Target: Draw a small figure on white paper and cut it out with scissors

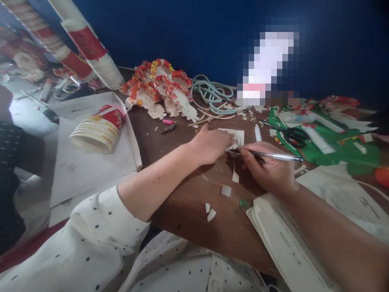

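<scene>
Paper [240, 136], under left hand [209, 144], fingers loosely extended, presumably for steadiness; pen [275, 155], pinched by right hand [267, 170], apparently for control

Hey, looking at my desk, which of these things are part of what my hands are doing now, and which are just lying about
In use:
- pen, gripped in your right hand
- small white paper, partly under your left hand

Apparently just lying about:
- stacked paper cups
- coiled light-blue cord
- black-handled scissors
- red-and-white paper pieces
</scene>
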A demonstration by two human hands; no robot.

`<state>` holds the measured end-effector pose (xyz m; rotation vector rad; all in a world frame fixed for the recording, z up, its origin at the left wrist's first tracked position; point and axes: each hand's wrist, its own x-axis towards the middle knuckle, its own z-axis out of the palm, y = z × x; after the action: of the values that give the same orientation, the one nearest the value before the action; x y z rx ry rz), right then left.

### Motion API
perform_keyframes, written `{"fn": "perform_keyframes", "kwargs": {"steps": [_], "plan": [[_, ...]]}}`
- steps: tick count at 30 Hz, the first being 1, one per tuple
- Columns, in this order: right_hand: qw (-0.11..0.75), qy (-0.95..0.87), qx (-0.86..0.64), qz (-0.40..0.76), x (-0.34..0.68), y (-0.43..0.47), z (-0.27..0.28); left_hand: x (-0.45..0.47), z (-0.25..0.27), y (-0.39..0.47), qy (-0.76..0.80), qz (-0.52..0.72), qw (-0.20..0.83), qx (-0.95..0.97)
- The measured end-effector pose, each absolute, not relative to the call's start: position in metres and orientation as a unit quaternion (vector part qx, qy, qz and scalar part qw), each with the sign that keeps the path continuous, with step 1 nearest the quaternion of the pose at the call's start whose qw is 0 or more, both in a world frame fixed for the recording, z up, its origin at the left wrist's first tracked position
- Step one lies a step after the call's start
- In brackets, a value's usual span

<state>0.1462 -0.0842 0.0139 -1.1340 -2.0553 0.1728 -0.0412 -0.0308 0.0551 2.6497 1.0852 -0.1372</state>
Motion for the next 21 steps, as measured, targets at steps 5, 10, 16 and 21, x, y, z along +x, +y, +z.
{"fn": "perform_keyframes", "kwargs": {"steps": [5, 10, 16, 21], "plan": [[0.387, -0.802, -0.448, 0.070, 0.145, -0.084, 0.018, -0.041, 0.058, -0.032, 0.375, -0.058, 0.138, 0.915], [0.382, -0.807, -0.446, 0.060, 0.145, -0.082, 0.013, -0.041, 0.056, -0.031, 0.377, -0.061, 0.136, 0.914], [0.375, -0.814, -0.439, 0.067, 0.145, -0.081, 0.007, -0.041, 0.054, -0.031, 0.374, -0.040, 0.135, 0.917], [0.367, -0.816, -0.441, 0.065, 0.145, -0.080, 0.007, -0.042, 0.054, -0.031, 0.374, -0.040, 0.135, 0.917]]}}
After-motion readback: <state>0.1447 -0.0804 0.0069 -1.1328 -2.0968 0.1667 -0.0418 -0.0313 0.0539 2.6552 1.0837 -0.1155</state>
